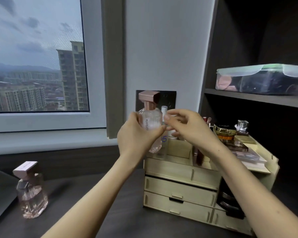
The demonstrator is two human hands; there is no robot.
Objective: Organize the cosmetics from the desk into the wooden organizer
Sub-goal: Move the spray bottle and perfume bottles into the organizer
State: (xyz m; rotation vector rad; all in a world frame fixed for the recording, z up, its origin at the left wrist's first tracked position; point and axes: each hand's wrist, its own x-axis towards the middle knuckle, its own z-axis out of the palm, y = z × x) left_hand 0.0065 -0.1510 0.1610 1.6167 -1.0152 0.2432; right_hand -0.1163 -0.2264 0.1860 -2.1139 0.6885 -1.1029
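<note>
My left hand (136, 134) grips a clear pink pump bottle (150, 117) with a rose-gold pump head, held upright above the left end of the wooden organizer (179, 188). My right hand (187, 126) hovers just right of the bottle with loosely curled fingers near a slim white tube (164, 110) standing in the organizer's top compartment; whether it touches the tube I cannot tell. A second pink pump bottle (31, 193) stands on the dark desk at the far left.
The organizer's top holds a gold-lidded jar (224, 132), a glass perfume bottle (242, 127), palettes (244, 154) and brushes. A clear lidded box (261, 79) sits on the dark shelf above. A laptop edge (0, 194) lies at the left. A window sill runs behind the desk.
</note>
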